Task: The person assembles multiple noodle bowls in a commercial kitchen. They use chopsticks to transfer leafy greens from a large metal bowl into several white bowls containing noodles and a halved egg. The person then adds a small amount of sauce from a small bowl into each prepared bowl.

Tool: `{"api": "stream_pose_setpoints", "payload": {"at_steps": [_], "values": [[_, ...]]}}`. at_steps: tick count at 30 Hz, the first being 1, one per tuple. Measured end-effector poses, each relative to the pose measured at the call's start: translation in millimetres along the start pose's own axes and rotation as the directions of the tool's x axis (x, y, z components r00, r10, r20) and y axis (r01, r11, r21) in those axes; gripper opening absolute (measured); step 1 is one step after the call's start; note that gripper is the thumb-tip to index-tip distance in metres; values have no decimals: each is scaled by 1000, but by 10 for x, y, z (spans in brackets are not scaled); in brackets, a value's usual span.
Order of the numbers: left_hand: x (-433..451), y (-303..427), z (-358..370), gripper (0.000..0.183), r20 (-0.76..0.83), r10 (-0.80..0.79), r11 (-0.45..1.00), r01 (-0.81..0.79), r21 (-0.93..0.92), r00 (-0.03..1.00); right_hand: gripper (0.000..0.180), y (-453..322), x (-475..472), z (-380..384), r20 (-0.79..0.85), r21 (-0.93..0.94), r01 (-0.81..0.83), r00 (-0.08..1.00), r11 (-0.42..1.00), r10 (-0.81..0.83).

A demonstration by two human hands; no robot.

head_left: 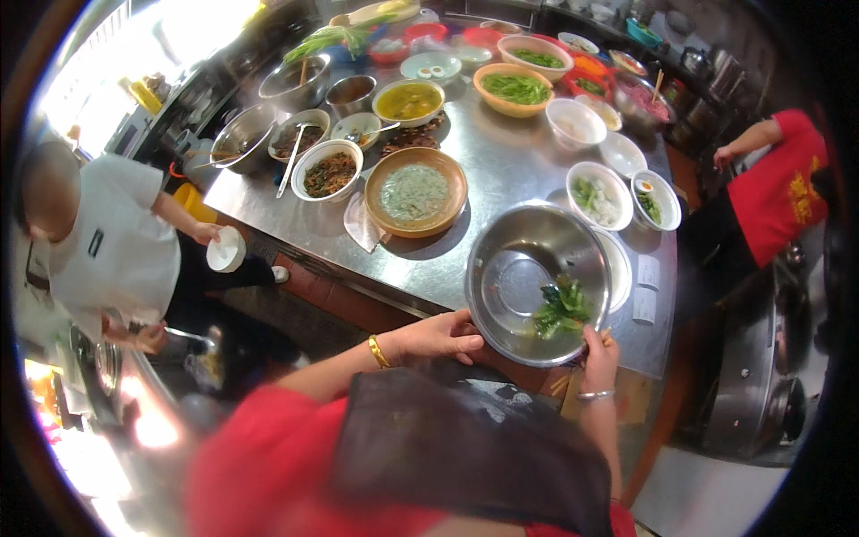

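A large stainless steel bowl (500,282) is tilted over the near edge of the metal table, with leafy greens (564,307) lying in its lower right part. At the bowl's lower right rim, my right hand (599,359) grips the edge, and wooden chopsticks seem to show beside its fingers. My left hand (439,339) is at the lower left rim, fingers parted; whether it bears on the bowl is hard to tell. Partly under the steel bowl is a white bowl (619,268). Just beyond stand a bowl of greens and white noodles (599,196) and a bowl with greens and half an egg (656,200).
A tan bowl of pale green batter-like liquid (415,191) stands left on the steel table (302,228), among bowls of sauces and soup. Bowls of greens (515,87) fill the far side. One person (114,228) at left holds a white bowl; another person (772,188) stands at right.
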State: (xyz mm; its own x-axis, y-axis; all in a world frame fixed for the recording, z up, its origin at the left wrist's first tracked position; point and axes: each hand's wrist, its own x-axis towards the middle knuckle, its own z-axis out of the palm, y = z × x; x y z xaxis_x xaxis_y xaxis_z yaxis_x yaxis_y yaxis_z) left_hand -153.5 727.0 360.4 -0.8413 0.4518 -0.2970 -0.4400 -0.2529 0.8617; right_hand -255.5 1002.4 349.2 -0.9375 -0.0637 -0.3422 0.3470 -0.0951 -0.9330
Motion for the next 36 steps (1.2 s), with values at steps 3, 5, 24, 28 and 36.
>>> {"api": "stream_pose_setpoints", "payload": {"at_steps": [3,5,24,28,36], "values": [[121,5,167,63,-159,-51,998,43,-52,986,14,80,40,190,34,-32,111,993,993,-110],[182,-21,293,46,-263,-73,967,4,-254,962,17,149,45,295,91,-60,199,977,978,-193],[257,202,-143,26,-689,35,918,-296,-264,724,33,393,456,-511,-21,-137,4,1000,991,-7],[279,212,-72,30,-669,42,922,-287,-260,742,30,399,711,-442,3,-195,-99,995,976,101],[307,217,-3,32,-660,56,953,-237,-188,749,28,527,751,-609,-45,-127,-38,998,991,32]]}}
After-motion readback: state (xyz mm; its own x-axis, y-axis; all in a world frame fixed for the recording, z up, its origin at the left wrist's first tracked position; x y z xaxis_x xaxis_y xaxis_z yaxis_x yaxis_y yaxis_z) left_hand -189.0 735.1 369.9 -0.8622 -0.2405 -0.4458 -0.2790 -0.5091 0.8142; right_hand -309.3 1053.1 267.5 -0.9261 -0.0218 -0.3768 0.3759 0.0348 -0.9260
